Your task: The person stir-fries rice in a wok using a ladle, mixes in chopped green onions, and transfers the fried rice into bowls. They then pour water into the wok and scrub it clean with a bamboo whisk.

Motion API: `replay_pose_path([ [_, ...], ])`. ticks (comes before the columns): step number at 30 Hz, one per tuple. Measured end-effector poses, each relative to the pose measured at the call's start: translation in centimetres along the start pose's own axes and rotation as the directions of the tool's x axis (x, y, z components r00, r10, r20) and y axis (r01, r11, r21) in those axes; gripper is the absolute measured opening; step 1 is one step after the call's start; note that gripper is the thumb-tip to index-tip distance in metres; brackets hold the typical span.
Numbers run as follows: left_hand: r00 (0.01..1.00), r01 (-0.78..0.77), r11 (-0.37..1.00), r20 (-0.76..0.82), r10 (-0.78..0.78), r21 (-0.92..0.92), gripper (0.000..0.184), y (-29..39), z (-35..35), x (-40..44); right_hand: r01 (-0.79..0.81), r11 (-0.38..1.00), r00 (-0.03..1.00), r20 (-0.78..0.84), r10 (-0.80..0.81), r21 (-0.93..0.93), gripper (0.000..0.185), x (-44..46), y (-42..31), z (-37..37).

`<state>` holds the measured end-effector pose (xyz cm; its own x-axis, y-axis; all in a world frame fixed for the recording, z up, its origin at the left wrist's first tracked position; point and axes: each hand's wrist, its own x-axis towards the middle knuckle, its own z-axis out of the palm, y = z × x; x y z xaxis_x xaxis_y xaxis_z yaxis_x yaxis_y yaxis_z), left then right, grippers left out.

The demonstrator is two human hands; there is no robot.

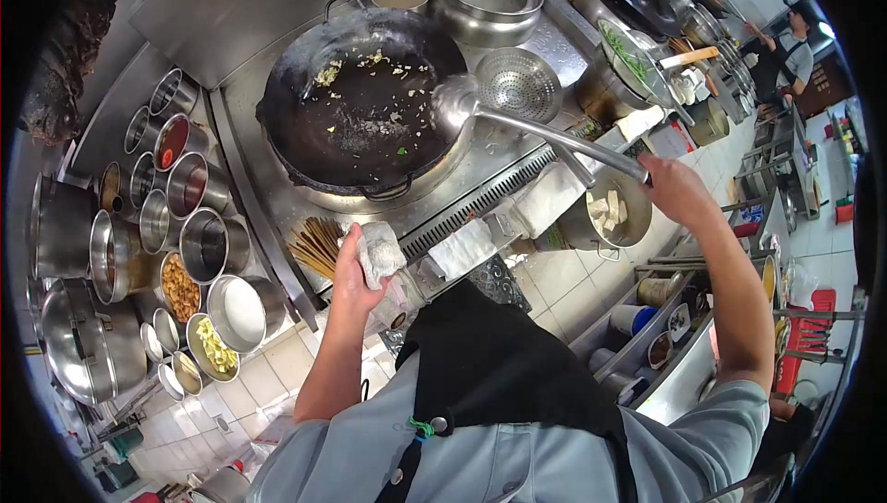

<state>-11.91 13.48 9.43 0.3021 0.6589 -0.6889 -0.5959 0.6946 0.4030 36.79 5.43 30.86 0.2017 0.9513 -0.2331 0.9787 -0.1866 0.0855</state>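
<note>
My right hand (677,187) grips the end of a long metal handle; at its far end the ladle (456,104) hangs over the right rim of a big black wok (305,147). Chopped pale bits and a scrap of green lie scattered in the wok, and its bottom looks wet with oil. In my left hand (351,272) is a folded white cloth (380,254), held near the wok's front handle. Bamboo sticks (319,244), bundled like a brush, stand just left of that hand.
A perforated strainer (519,84) rests right of the wok, below a lidded steel pot (490,0). Steel seasoning containers (214,244) crowd the left side. A pot (605,217) with pale chunks stands near my right arm. Another person (785,55) is at the far right.
</note>
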Motion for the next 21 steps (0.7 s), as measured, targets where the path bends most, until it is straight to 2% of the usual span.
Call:
replay_pose_path([
  [3,1.0,-0.001,0.999,-0.026,0.002,0.045,0.044,0.6,0.4,0.1,-0.135,0.987,0.99,-0.059,0.129,-0.092,0.027,0.5,-2.0,-1.0],
  [6,1.0,0.023,0.995,0.016,-0.024,0.096,0.042,0.7,0.1,1.2,0.026,0.998,0.999,0.021,-0.027,0.057,0.025,1.2,-0.7,0.4],
  [7,0.999,0.03,0.993,0.032,-0.033,0.114,0.042,0.7,0.0,1.2,-0.01,1.0,1.0,0.014,0.009,0.01,0.026,1.4,-0.7,0.5],
  [9,0.996,0.072,0.985,-0.064,-0.063,0.154,0.04,0.9,0.9,0.9,-0.08,0.993,0.997,-0.001,0.08,-0.086,0.027,2.1,-1.2,0.5],
  [10,0.991,0.091,0.981,-0.11,-0.073,0.17,0.039,1.1,1.5,0.9,-0.085,0.993,0.996,-0.01,0.085,-0.076,0.027,2.2,-1.6,0.4],
  [12,0.992,0.096,0.985,-0.099,-0.082,0.142,0.037,1.0,1.7,1.2,-0.099,0.994,0.995,-0.024,0.098,-0.052,0.028,2.0,-2.1,0.4],
  [15,0.994,0.106,0.985,-0.029,-0.103,0.133,0.036,1.0,1.0,2.3,0.058,0.996,0.998,-0.015,-0.057,0.065,0.027,2.1,-1.0,1.9],
  [18,0.993,0.117,0.985,0.014,-0.12,0.13,0.036,1.2,0.1,2.7,-0.1,0.992,0.995,-0.03,0.098,-0.083,0.027,2.9,-2.2,1.2],
  [20,0.989,0.129,0.985,0.051,-0.136,0.114,0.036,1.3,-0.5,3.0,-0.033,0.999,0.999,-0.011,0.032,-0.02,0.027,3.1,-1.9,1.5],
  [21,0.992,0.121,0.988,0.018,-0.124,0.091,0.039,1.3,-0.5,2.8,-0.003,1.0,1.0,-0.002,0.003,0.015,0.027,3.1,-1.6,1.8],
])
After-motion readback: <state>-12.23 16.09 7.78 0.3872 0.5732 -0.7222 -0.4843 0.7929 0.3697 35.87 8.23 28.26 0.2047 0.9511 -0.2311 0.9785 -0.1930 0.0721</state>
